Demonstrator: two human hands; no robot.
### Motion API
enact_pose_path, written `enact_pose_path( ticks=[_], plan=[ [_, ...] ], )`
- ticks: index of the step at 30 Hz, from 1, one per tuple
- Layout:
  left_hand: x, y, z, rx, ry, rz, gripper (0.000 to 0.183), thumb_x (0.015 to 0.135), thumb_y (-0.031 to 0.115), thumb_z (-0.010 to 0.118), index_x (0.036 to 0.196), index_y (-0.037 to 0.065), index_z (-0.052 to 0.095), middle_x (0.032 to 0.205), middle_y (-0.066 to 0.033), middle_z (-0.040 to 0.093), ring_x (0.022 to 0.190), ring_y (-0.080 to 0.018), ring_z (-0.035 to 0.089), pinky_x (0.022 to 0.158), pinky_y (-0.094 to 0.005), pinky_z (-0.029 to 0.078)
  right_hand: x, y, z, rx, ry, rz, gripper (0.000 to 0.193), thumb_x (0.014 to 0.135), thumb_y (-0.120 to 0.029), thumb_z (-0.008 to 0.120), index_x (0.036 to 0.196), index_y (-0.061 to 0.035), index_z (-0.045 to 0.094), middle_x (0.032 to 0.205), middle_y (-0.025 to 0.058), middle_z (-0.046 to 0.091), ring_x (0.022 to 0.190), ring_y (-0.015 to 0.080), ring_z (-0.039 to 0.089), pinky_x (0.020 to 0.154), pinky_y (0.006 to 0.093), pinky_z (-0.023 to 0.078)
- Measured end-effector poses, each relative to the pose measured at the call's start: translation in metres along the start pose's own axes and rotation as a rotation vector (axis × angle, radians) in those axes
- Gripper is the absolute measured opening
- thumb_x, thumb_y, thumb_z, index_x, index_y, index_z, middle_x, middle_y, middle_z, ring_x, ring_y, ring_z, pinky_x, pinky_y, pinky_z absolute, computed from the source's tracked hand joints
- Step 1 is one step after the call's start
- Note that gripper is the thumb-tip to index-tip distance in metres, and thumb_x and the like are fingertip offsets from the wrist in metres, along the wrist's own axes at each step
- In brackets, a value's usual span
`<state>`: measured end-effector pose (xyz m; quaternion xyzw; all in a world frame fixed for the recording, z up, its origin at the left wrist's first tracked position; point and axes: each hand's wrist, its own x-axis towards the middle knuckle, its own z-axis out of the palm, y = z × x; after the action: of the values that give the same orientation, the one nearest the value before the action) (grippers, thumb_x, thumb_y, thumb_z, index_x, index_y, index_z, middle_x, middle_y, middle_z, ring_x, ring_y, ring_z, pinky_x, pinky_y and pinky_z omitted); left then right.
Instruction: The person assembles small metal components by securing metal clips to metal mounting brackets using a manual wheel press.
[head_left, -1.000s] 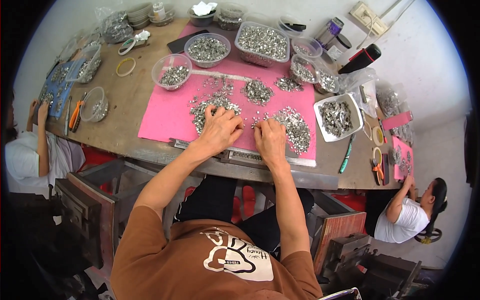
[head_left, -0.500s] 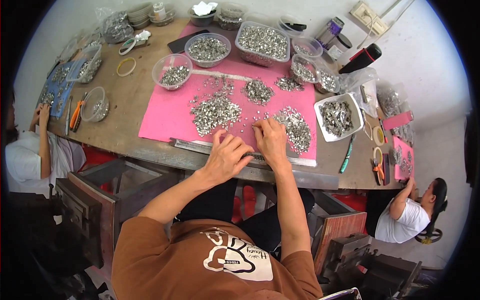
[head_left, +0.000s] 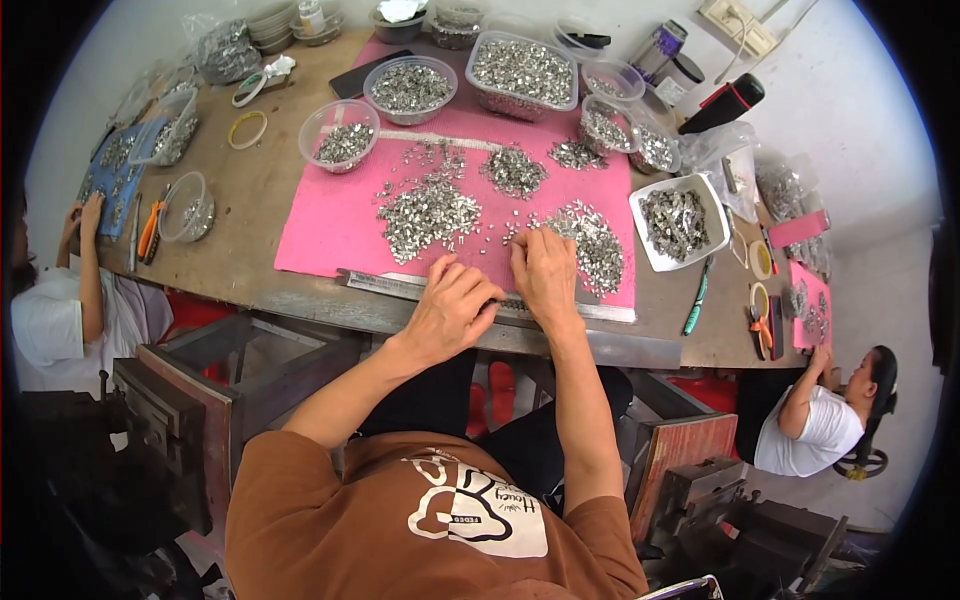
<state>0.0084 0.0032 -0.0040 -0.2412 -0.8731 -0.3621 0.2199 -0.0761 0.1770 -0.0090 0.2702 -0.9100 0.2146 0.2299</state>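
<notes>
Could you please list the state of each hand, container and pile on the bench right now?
left hand: palm down, resting on the metal strip at the mat's near edge
right hand: palm down beside it, fingers at a pile of small metal parts
pink mat: flat, strewn with piles
round clear bowl: partly filled
white square tray: filled with parts
orange pliers: lying unused

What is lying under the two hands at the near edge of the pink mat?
A long metal strip runs under the left hand and right hand. Its covered middle cannot be seen.
</notes>
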Motion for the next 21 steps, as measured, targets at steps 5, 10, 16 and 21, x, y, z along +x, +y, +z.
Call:
enact_pose_path(
  ticks=[5, 10, 16, 21],
  plan=[
    [0.002, 0.003, -0.002, 0.028, -0.022, -0.038, 0.016, 0.082, 0.009, 0.073, 0.098, 0.007, 0.068, 0.094, -0.0065, 0.06, 0.092, -0.0267, 0.058, 0.107, -0.0519, 0.035, -0.001, 0.003, -0.006, 0.056, 0.004, 0.017, 0.009, 0.087, -0.007, 0.072, 0.092, -0.0053, 0.065, 0.085, 0.0096, 0.063, 0.082, 0.0288, 0.063, 0.077, 0.0409, 0.042],
    [-0.001, 0.003, 0.0, 0.021, -0.019, -0.055, 0.015, 0.083, 0.011, 0.073, 0.098, 0.008, 0.07, 0.094, -0.006, 0.06, 0.093, -0.0259, 0.058, 0.111, -0.0554, 0.033, -0.002, 0.004, -0.009, 0.15, -0.014, 0.081, 0.007, 0.087, -0.008, 0.072, 0.092, -0.0051, 0.067, 0.085, 0.0089, 0.064, 0.081, 0.029, 0.063, 0.077, 0.0409, 0.042],
    [-0.007, 0.001, 0.003, 0.014, -0.009, -0.052, 0.017, 0.083, 0.009, 0.073, 0.1, 0.009, 0.071, 0.094, -0.0048, 0.061, 0.095, -0.0249, 0.059, 0.112, -0.0567, 0.031, -0.001, -0.002, -0.006, 0.15, -0.007, 0.104, 0.007, 0.087, -0.008, 0.073, 0.092, -0.0053, 0.068, 0.084, 0.009, 0.063, 0.08, 0.0292, 0.063, 0.077, 0.041, 0.042],
    [0.0, 0.003, -0.001, -0.035, -0.035, -0.067, 0.017, 0.084, 0.008, 0.07, 0.101, 0.008, 0.07, 0.093, -0.0065, 0.061, 0.095, -0.0263, 0.058, 0.113, -0.0565, 0.031, 0.0, -0.001, -0.006, 0.069, -0.012, 0.057, 0.007, 0.087, -0.007, 0.072, 0.091, -0.0051, 0.067, 0.084, 0.0094, 0.063, 0.081, 0.029, 0.062, 0.078, 0.0413, 0.041]
  ],
)
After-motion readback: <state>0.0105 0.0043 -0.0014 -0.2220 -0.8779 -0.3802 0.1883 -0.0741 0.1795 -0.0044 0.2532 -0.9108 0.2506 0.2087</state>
